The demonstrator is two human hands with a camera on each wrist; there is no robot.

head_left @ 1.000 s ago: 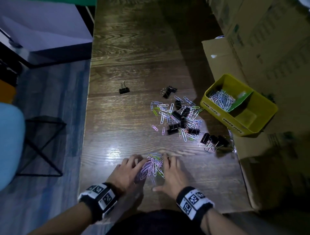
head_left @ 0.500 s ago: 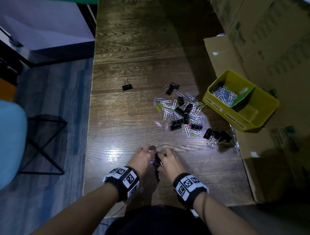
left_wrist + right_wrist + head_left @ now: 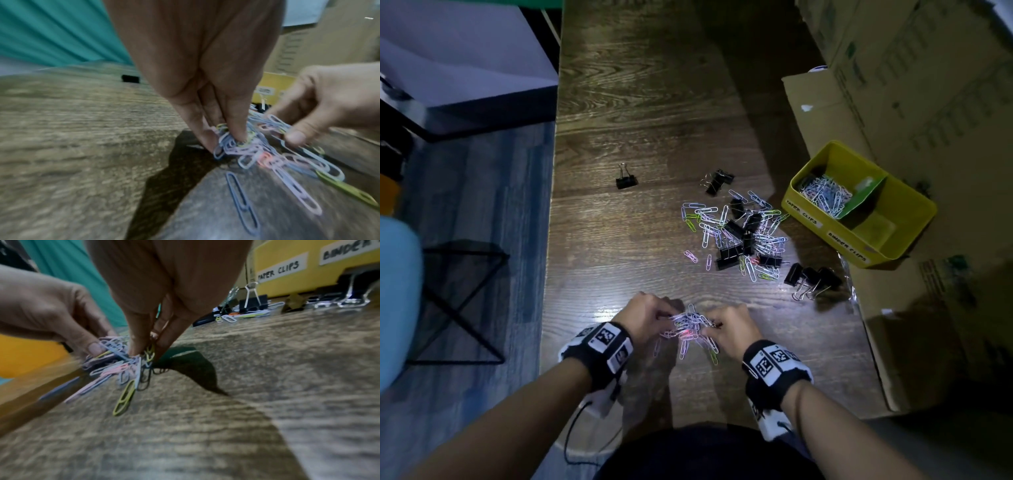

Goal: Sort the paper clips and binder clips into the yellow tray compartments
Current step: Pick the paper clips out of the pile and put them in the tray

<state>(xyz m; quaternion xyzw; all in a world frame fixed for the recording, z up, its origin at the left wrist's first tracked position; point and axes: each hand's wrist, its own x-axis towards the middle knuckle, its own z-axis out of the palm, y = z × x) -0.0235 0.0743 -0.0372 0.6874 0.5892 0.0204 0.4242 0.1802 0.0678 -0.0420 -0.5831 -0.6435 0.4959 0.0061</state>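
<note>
Your left hand (image 3: 650, 317) & right hand (image 3: 732, 325) both pinch one bunch of paper clips (image 3: 690, 327) just above the counter (image 3: 640, 240) (some dangle). More clips & binder clips (image 3: 732, 250) lie farther out, near the yellow tray (image 3: 822, 219).

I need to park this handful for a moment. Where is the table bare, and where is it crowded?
Bare wood lies left of the left hand, toward the lone binder clip, and beyond that clip up the table. Crowded: the mixed pile and the binder clips beside the yellow tray.
</note>
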